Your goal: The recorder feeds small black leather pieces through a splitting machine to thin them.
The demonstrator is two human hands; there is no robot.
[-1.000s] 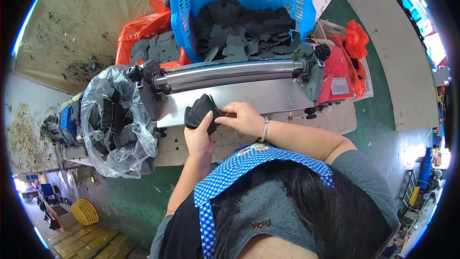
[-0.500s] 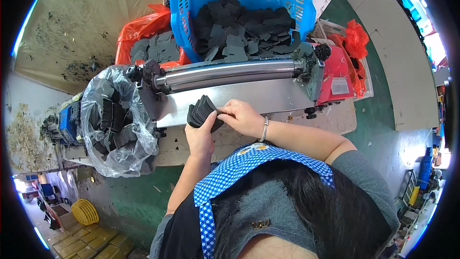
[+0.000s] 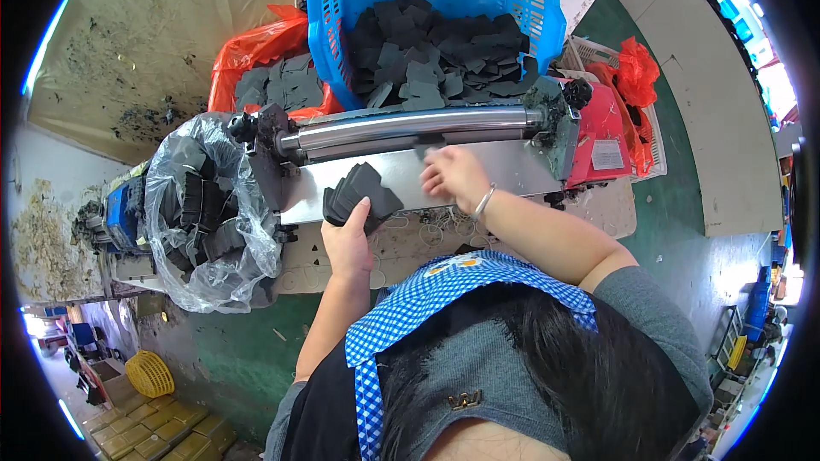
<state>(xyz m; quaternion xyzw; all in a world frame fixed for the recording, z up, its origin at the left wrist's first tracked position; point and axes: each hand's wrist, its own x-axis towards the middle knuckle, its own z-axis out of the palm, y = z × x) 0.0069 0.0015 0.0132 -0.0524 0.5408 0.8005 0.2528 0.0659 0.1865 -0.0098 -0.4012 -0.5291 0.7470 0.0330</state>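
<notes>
My left hand [image 3: 348, 243] is closed around a fanned stack of flat black pieces [image 3: 363, 192], with the thumb on top. The stack is held over the near edge of a smooth metal plate [image 3: 504, 166]. Farther forward, my right hand [image 3: 461, 179] has its fingertips at a single small black piece [image 3: 430, 144], which lies at the gap under the steel rollers [image 3: 410, 128]. That hand is slightly blurred and its fingers are curled; its exact grip on the piece is hard to see.
Behind the rollers stands a blue basket [image 3: 329, 51] heaped with black pieces. A red bag [image 3: 231, 55] holds more to its left. A clear plastic bag [image 3: 256, 269] with black stacks stands left of the plate. The machine's red housing [image 3: 598, 132] is at right.
My right hand has left the stack and moved forward and right to the rollers with one black piece. The stack in my left hand has fanned wider and shifted slightly.
</notes>
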